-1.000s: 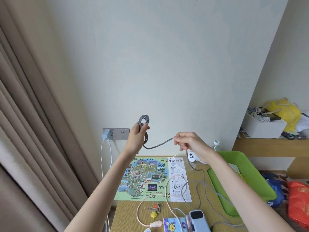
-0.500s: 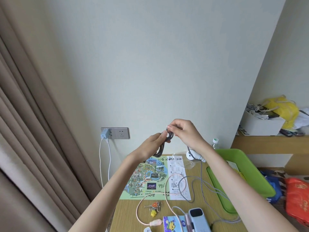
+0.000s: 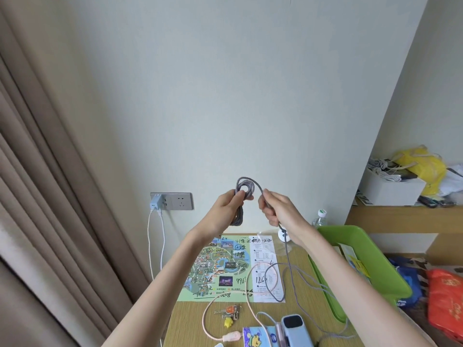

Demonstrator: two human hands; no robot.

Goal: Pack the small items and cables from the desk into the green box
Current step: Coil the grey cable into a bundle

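I hold a grey braided cable point(image 3: 246, 187) up in front of the wall, above the desk. My left hand point(image 3: 226, 212) grips the coiled loops of it. My right hand point(image 3: 278, 211) pinches the free strand just right of the coil, and the rest of the cable hangs down and trails in loose loops over the desk. The green box point(image 3: 390, 279) stands at the desk's right edge with a few papers inside. On the desk lie a pink cable point(image 3: 213, 324), keys with a yellow charm point(image 3: 229, 314) and a light blue device point(image 3: 297, 330).
A park map with handwriting point(image 3: 220, 269) and a printed sheet point(image 3: 265, 266) cover the desk's middle. A wall socket with a blue charger point(image 3: 156, 202) is at the left. A water bottle point(image 3: 319, 219) stands behind the box. Curtains hang left; a shelf with a white box point(image 3: 390, 189) is right.
A second ago my hands were apart with the strand stretched between them. They came together, and now another loop lies on the coil, with my right hand lower on the free strand.
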